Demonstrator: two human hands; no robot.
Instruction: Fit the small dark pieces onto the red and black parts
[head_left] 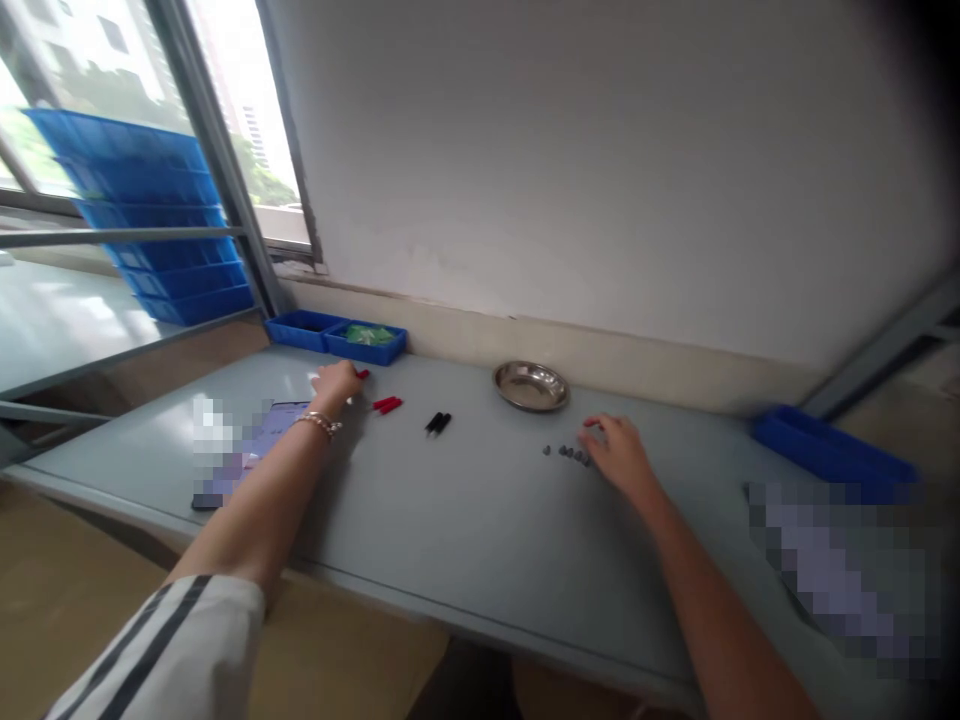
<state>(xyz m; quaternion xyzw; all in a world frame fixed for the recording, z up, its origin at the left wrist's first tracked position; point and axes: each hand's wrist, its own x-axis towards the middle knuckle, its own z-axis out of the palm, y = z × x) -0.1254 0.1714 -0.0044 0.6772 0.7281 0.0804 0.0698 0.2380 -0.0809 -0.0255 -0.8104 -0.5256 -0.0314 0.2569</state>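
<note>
My left hand (335, 383) reaches over the left part of the table, its fingers closed on a small red cylindrical piece (363, 375). Just to the right of that hand, more red cylindrical pieces (390, 405) lie side by side. Two black cylindrical pieces (439, 424) with light tips lie near the middle. Over on the right, my right hand (619, 452) hovers low with fingers curved and apart, and I see nothing in it. Beside its fingertips, several small dark grey pieces (574, 455) form a short row, too small to name.
A round metal dish (531, 386) stands at the back of the grey table (465, 530). Blue bins (367, 342) sit at the back left, and another blue bin (832, 455) at the right. Stacked blue crates (161, 220) stand further left. Blurred flat items lie at both sides.
</note>
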